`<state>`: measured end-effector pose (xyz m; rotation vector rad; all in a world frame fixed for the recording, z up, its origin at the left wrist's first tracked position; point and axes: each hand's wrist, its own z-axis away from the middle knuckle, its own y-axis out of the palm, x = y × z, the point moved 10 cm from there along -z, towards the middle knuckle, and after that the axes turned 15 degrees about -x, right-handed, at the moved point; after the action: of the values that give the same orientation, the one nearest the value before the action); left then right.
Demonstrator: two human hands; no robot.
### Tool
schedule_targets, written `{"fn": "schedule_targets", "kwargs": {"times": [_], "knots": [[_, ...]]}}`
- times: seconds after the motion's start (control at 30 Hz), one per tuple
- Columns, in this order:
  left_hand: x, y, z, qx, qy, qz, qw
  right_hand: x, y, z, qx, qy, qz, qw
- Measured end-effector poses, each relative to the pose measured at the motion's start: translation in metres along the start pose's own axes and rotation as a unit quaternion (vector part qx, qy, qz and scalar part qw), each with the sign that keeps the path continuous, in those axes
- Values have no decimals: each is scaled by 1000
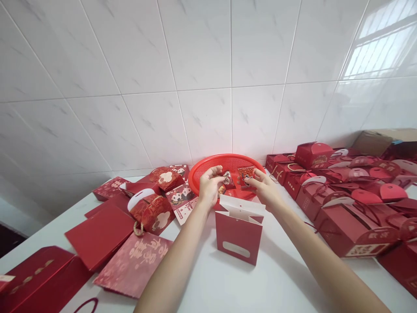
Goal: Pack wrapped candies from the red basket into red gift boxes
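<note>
Both hands reach over the near side of a red plastic basket [198, 167] by the tiled wall. Between the fingers of my left hand [210, 186] is a small candy packet [228, 179], dark red and white. My right hand [263, 186] grips a red square packet [246, 174] by its right side. Below the hands an open red paper bag [239, 237] stands upright on the white table [228, 287], its pale inner flap raised. A small gold-coloured item [222, 190] shows in the basket beside my left hand.
Red gift boxes [355, 226] crowd the right side, with a cardboard box [374, 143] behind them. Flat red bags [100, 234] and printed boxes [154, 213] cover the left. The tiled wall [205, 52] rises behind the basket.
</note>
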<state>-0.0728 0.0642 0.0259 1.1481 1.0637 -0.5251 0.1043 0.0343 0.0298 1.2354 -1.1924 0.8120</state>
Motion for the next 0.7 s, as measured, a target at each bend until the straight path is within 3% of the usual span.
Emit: {"fn": "schedule_targets", "kwargs": {"times": [0.23,0.47,0.6,0.7], "knots": [[0,0,5,-21,-23,29,999,3,10,8,44,0,13,999],[-5,-3,-1,-24,46,9,999,3,10,9,42,4,37,998],[-20,-8,-7,-8,171,-124,977,4,2,5,11,-7,50,999],[-1,4,-7,107,181,-325,922,4,-2,3,2,-22,62,998]]}}
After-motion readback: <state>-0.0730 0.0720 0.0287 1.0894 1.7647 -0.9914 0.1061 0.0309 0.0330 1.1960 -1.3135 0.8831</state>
